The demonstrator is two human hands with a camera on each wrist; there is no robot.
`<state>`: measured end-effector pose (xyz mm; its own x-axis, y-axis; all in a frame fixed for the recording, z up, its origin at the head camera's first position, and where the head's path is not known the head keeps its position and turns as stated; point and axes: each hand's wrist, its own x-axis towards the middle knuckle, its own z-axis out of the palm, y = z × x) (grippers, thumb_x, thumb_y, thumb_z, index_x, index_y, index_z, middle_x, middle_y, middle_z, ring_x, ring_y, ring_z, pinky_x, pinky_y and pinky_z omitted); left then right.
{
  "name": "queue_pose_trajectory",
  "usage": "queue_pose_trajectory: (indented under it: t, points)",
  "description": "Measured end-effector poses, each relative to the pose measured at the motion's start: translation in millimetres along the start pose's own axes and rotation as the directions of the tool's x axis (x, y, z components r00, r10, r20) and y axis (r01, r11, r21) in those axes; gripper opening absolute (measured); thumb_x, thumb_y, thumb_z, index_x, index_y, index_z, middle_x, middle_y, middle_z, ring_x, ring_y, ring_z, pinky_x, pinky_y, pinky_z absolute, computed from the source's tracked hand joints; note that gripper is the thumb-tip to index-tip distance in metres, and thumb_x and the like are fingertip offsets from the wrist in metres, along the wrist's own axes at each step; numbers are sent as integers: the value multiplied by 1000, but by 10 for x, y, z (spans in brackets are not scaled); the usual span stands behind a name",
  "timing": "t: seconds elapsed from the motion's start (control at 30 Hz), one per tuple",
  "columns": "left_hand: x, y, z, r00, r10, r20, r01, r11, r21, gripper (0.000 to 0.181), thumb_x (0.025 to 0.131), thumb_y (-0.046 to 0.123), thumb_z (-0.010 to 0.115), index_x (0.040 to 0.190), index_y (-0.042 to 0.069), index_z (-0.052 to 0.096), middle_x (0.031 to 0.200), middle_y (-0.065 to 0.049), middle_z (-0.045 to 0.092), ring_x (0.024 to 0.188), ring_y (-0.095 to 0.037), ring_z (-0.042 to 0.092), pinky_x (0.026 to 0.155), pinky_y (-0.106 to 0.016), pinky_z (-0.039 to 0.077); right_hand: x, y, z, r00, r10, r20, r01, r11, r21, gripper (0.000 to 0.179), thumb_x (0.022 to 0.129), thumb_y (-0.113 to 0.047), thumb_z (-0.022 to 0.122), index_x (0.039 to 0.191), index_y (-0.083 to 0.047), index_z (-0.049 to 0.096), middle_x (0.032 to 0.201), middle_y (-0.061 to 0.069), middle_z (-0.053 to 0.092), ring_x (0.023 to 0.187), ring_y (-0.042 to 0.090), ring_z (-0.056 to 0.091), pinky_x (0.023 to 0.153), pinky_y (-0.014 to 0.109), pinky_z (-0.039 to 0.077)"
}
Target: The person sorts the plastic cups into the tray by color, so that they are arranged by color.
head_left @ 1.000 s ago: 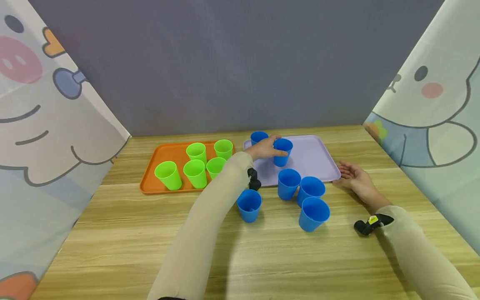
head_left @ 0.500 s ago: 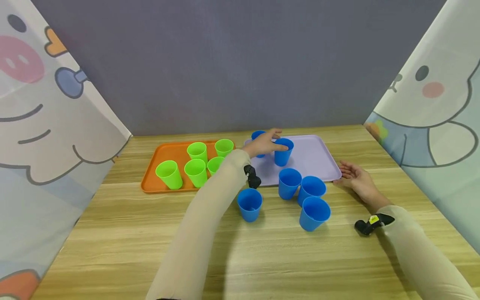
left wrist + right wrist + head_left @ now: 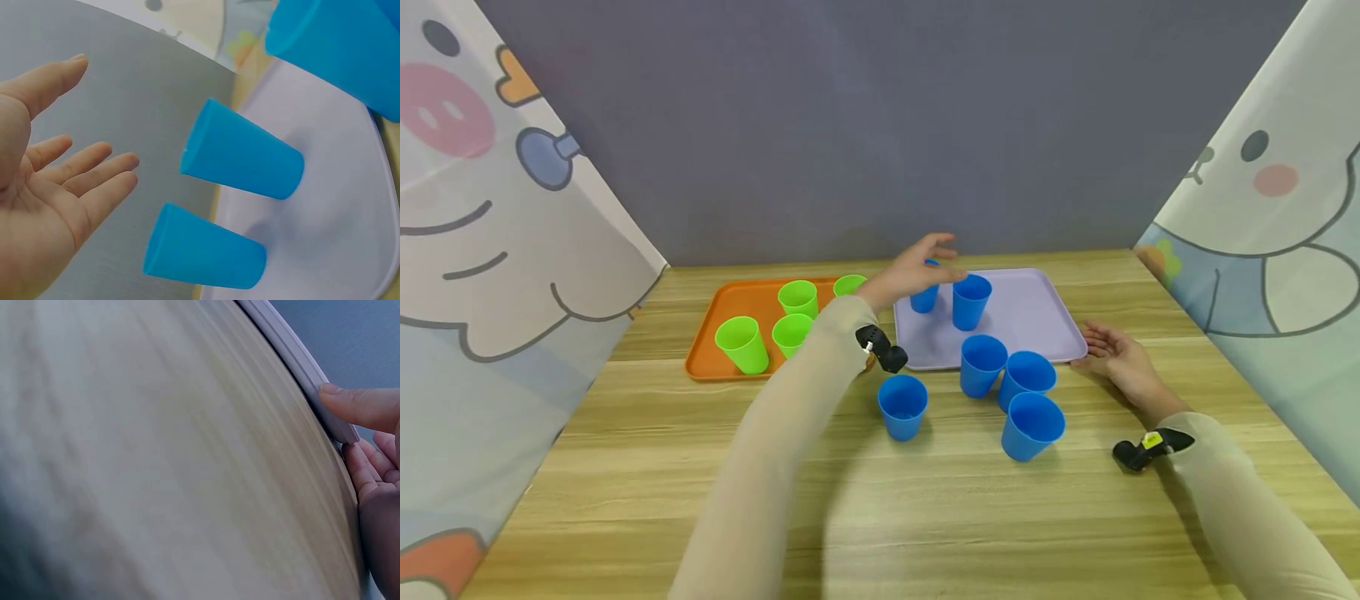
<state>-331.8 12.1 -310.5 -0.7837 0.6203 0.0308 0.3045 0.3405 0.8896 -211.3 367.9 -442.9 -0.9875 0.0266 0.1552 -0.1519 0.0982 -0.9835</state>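
My left hand (image 3: 908, 273) is over the left part of a pale purple tray (image 3: 1026, 308), fingers spread and nothing in them. Two blue cups stand upright on this tray. The nearer cup (image 3: 972, 305) is beside my thumb, and my hand partly covers the farther cup (image 3: 922, 300). In the left wrist view, a gap separates the palm from both cups. My right hand (image 3: 1123, 367) holds the tray's front right corner between thumb and fingers; the right wrist view has the thumb (image 3: 356, 406) on the rim.
An orange tray (image 3: 700, 358) with several green cups (image 3: 742, 345) stands at the left, partly behind my left arm. Several blue cups (image 3: 1032, 427) are on the table in front of the purple tray, one (image 3: 902, 407) apart from the others. A grey wall (image 3: 880, 125) rises behind.
My left hand has let go of the nearer blue cup on the purple tray and has lifted up and to the left. The right hand stays at the tray's corner.
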Motion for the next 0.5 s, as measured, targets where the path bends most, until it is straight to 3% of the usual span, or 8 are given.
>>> queue_pose_trajectory:
  t: [0.27, 0.5]
  points:
    - [-201, 11, -115, 999, 31, 7, -31, 999, -36, 70, 96, 29, 69, 155, 20, 33, 146, -2, 51, 133, -27, 48, 109, -44, 41, 5, -3, -1, 1000, 10, 7, -10, 1000, 18, 83, 82, 20, 68, 147, 21, 17, 112, -7, 58, 98, -1, 60, 85, 9, 48]
    - [-436, -46, -130, 996, 58, 69, -52, 995, -86, 61, 96, 18, 68, 150, 11, 40, 142, -10, 54, 125, -26, 57, 103, -39, 47, 1, 2, -2, 1000, 11, 11, -11, 999, 37, 83, 82, 21, 68, 147, 21, 16, 112, -7, 58, 98, -1, 60, 86, 9, 48]
